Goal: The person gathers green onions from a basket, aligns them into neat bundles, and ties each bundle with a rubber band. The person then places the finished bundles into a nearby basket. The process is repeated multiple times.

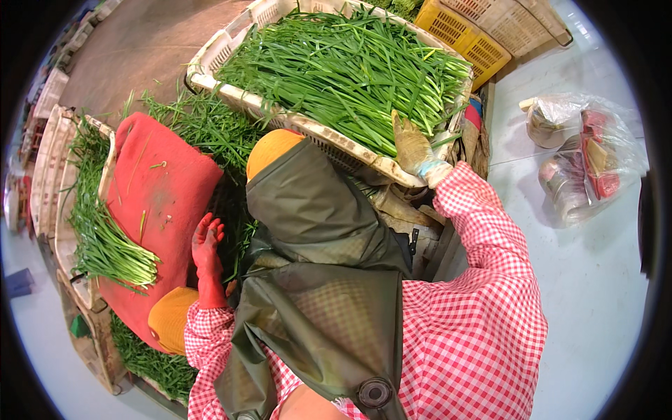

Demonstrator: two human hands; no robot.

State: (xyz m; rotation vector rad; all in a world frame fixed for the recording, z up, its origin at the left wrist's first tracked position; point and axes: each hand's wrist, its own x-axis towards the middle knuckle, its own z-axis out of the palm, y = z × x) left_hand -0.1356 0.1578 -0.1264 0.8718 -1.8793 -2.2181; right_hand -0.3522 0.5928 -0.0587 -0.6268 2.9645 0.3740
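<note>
My right hand (412, 143), in a soiled tan work glove, reaches over the near rim of a white plastic crate (236, 97). Its fingers are extended against the pale stem ends of long green chives (341, 73) that fill the crate; no grip on them shows. Left of my lap is my left hand (207, 242) in a red rubber glove, palm up with fingers loosely curled and nothing visible in it. Beside it a red cloth pad (157, 194) lies next to my left knee. A bunch of chives (123, 252) rests across the pad's left edge and a second white crate (62, 231).
Loose chive leaves (210, 126) lie between the crates, with more greens (152, 362) at lower left. A yellow crate (462, 39) stands behind the full crate. A clear plastic bag of items (588, 157) sits on the pale floor at right.
</note>
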